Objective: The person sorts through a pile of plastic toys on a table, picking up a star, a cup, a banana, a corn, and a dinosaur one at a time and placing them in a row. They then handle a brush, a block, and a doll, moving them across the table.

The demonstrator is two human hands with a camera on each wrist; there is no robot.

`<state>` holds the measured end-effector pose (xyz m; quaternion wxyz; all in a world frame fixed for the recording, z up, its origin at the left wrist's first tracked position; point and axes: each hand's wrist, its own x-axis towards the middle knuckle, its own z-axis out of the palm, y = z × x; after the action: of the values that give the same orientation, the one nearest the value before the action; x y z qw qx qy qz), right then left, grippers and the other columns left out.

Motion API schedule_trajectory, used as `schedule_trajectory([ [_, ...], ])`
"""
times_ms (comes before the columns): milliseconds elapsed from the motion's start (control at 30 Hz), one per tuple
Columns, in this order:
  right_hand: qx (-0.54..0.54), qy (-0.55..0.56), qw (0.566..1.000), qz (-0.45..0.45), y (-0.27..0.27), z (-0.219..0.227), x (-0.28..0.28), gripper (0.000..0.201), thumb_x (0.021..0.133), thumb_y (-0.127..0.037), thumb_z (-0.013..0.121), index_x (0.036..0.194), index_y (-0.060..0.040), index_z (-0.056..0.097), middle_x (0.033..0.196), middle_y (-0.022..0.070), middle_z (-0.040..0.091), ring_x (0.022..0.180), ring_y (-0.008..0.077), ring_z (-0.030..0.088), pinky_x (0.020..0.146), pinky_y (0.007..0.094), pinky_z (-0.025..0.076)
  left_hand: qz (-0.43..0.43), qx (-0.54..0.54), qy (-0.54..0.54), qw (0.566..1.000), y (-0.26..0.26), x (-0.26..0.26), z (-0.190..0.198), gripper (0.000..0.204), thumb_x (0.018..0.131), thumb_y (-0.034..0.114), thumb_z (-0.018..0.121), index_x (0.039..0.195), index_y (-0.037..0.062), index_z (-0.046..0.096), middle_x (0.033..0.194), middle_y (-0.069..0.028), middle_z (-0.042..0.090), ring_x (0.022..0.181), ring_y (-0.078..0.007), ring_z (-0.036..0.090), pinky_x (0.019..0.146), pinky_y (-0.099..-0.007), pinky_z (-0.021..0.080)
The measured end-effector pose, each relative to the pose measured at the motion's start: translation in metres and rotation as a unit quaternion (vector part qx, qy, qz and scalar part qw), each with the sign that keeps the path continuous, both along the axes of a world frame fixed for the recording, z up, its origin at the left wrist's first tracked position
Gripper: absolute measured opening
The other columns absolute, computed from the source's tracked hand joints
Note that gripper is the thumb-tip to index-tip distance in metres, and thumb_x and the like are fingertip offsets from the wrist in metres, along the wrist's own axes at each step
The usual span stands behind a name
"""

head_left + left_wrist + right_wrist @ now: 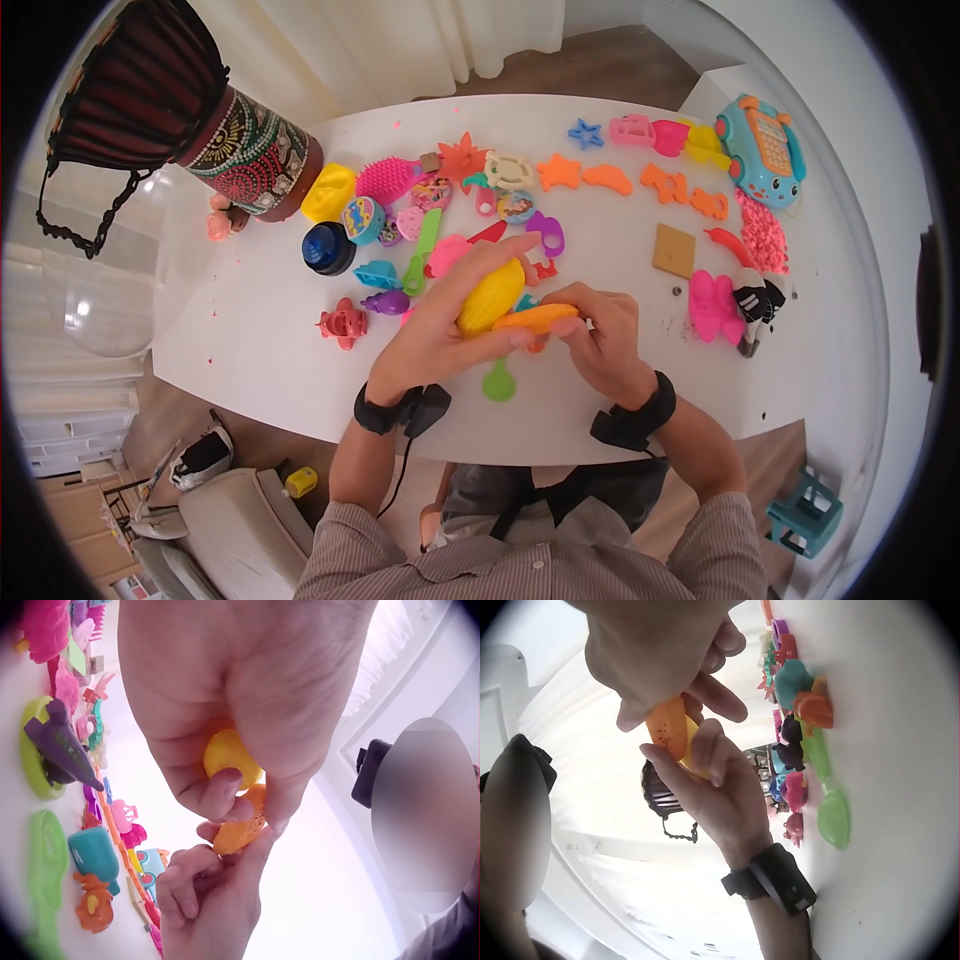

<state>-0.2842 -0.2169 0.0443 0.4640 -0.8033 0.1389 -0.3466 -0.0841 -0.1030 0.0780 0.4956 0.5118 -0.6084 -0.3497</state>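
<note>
The left hand (440,320) curls round a yellow corn-like toy (492,298), its thumb along an orange piece (538,318). The right hand (607,338) pinches the other end of that orange piece between thumb and fingers. In the left wrist view, the yellow toy (229,759) lies in the left palm and the orange piece (241,825) touches fingers of both hands. The right wrist view shows the orange piece (667,727) in front of the yellow toy (697,754), which is partly hidden by fingers. Both hands are above the table.
Many toys lie across the white table (260,350). A green spoon (499,382) is below the hands, a purple toy (386,302) to their left, and pink moulds (714,306) to their right. A drum (250,150) stands back left, a toy phone (762,150) back right.
</note>
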Motion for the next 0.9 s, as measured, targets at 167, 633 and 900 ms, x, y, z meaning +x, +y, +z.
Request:
schedule_trajectory([
  [167, 0.059, -0.025, 0.998, 0.021, 0.003, 0.001, 0.004, 0.029, 0.097, -0.017, 0.076, 0.12, -0.0023, 0.067, 0.104, 0.014, 0.076, 0.077, 0.0219, 0.077, 0.069, 0.0285, 0.059, 0.023, 0.073, 0.057, 0.995, 0.002, -0.002, 0.002, 0.066, 0.1, 0.02, 0.071, 0.158, 0.0075, 0.042, 0.126, -0.0071, 0.058, 0.102, -0.0137, 0.057, 0.082, -0.0263, 0.051],
  [633, 0.032, -0.016, 0.999, 0.029, 0.006, -0.013, 0.01, 0.051, 0.085, -0.007, 0.087, 0.129, -0.0054, 0.062, 0.114, 0.0149, 0.073, 0.097, 0.03, 0.075, 0.083, 0.0337, 0.059, -0.001, 0.125, 0.233, 0.964, 0.003, 0.007, 0.011, 0.058, 0.102, 0.02, 0.067, 0.154, 0.0057, 0.045, 0.129, -0.0091, 0.054, 0.097, -0.0143, 0.058, 0.074, -0.0243, 0.049],
  [900, -0.01, -0.015, 0.999, 0.034, -0.005, -0.006, 0.016, 0.041, 0.087, -0.004, 0.082, 0.126, -0.0014, 0.068, 0.106, 0.0138, 0.073, 0.092, 0.023, 0.074, 0.078, 0.03, 0.058, 0.007, 0.062, 0.235, 0.97, 0.0, 0.012, -0.002, 0.075, 0.092, 0.013, 0.074, 0.159, 0.0068, 0.041, 0.131, -0.0083, 0.052, 0.099, -0.016, 0.057, 0.081, -0.0304, 0.049],
])
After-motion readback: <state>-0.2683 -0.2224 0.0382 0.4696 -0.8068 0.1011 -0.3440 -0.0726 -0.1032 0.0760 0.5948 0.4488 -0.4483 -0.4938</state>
